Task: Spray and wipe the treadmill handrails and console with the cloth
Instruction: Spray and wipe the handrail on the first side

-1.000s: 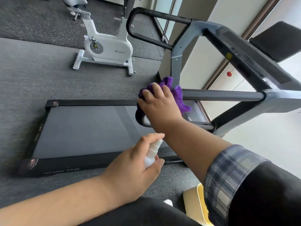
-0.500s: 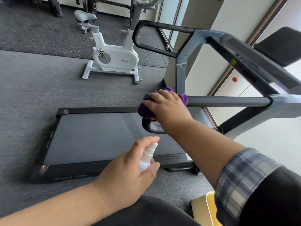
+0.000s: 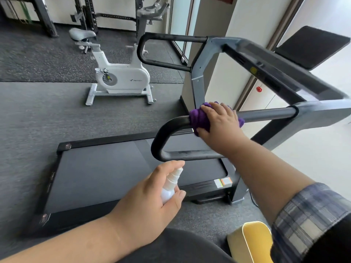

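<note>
Purple cloth (image 3: 197, 118) is bunched around the upper bar of the treadmill's near handrail (image 3: 266, 114), just past the bend where the black tube curves down and back. A person's right hand (image 3: 221, 120) is clamped over it, fingers draped across the top of the bar and thumb tucked beneath, with folds of fabric showing on both sides of the hand. The checked sleeve (image 3: 307, 221) on that arm is pushed up above the forearm.

Below the handrail's lower bar, the left hand (image 3: 152, 202) grips a small white spray bottle (image 3: 170, 186); its fingers are curled round the body and the index finger lies over the nozzle, which points up toward the bar. The two hands are held well apart, one above the rail loop and one beneath it.

Under the handrail lies the dark running belt (image 3: 106, 171), framed by black side rails on grey carpet. Beyond the handrail, the grey console (image 3: 266, 67) runs across to the far handrail (image 3: 161, 52), a matching black loop. A black tablet-like panel (image 3: 313, 50) stands above the console's right end.

Farther off from the handrail, a white exercise bike (image 3: 121, 78) stands on the floor, with dark metal racks against the wall behind it. A yellow container (image 3: 252, 242) sits close to the person, below the right arm.
</note>
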A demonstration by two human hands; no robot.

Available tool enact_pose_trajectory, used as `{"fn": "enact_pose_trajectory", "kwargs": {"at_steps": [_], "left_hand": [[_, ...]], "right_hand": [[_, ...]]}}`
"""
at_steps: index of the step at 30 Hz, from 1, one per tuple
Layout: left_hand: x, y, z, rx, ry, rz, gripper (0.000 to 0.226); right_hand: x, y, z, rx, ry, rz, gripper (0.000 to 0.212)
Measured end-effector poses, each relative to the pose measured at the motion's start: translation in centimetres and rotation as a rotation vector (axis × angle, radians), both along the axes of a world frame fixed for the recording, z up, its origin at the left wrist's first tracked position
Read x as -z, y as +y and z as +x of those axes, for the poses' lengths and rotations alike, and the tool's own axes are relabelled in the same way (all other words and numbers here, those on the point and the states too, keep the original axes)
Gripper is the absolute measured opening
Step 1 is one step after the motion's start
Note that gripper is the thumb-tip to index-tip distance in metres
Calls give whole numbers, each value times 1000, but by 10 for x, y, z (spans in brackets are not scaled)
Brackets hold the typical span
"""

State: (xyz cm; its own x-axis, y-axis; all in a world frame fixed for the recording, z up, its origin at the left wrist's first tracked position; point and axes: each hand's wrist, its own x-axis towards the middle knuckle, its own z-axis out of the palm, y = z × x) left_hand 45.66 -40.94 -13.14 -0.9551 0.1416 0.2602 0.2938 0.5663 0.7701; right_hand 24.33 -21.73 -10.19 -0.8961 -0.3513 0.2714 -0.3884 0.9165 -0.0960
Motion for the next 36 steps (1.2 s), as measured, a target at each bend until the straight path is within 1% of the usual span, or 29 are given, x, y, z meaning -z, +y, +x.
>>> {"fn": "enact_pose_trajectory", "kwargs": {"at_steps": [3,6,9,13,17,23,33,36], "left_hand": [[-3,8,-9,-22,-2,-11,58],[-3,18,-18,-40,-4,-38,58],[-6,35,-28,-49,-18,-82,62],[-20,63,-48,-82,-25,-79,51],[-23,91,-65,-104,-18,-89,51],[-28,140,-92,-95,-56,-97,54],[-32,221,-125,-119,-74,-110,55],[-28,238,-131,-139,-80,-105,55]], "right_hand": [[9,-27,12,42,73,-20,86],[13,-43,11,-11,157,-30,76],[11,-31,-1,-115,227,-42,68],[6,-6,-16,-233,220,-29,65],[3,13,-30,-265,205,-48,61],[0,78,-60,-241,203,-56,57],[-5,225,-118,-95,237,-119,47],[-4,240,-125,-103,231,-109,48]]}}
